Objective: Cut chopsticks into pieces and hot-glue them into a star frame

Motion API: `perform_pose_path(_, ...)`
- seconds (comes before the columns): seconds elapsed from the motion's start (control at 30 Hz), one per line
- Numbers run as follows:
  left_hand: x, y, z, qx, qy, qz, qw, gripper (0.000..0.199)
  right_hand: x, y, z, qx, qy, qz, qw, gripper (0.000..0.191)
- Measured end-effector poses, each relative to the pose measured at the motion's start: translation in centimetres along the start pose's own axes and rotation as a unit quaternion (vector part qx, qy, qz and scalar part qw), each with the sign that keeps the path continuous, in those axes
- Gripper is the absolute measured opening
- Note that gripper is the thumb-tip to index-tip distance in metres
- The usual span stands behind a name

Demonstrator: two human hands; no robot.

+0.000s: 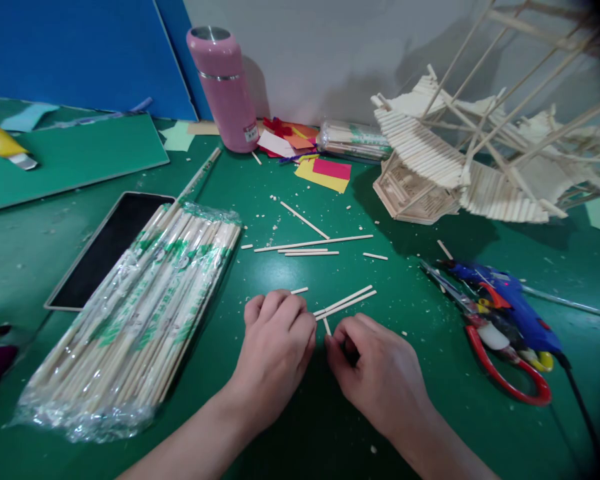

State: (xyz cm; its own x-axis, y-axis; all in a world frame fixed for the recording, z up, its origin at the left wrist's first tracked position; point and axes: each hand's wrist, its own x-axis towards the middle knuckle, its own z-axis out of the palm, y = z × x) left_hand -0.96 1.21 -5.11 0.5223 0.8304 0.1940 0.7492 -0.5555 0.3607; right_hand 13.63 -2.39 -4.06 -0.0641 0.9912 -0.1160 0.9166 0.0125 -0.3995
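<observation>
Left hand: curled at the near ends of two thin sticks, lower centre of the frame; its grip is hidden, cannot tell.
Right hand: thumb and fingers pinch a short stick, just right of centre.
Large plastic bag: left of the frame, full of chopsticks in green-printed wrappers.
Small clear pack: upper centre, pale sticks inside.
Pink flask: upright, upper centre-left; contents hidden.
</observation>
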Motion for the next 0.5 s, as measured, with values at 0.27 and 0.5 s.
perform_pose_path(0.27, 0.09, 0.09, 0.02, 0.000, -0.014, 0.003, 1.000, 0.015, 0.13, -0.04, -0.15, -0.001, 0.003, -0.004, 1.000, 0.013)
perform_pose_path(0.5, -0.01, 0.09, -0.22, 0.006, -0.017, 0.007, 1.000, 0.016, 0.28, -0.06, -0.12, 0.002, -0.008, 0.006, 1.000, 0.013)
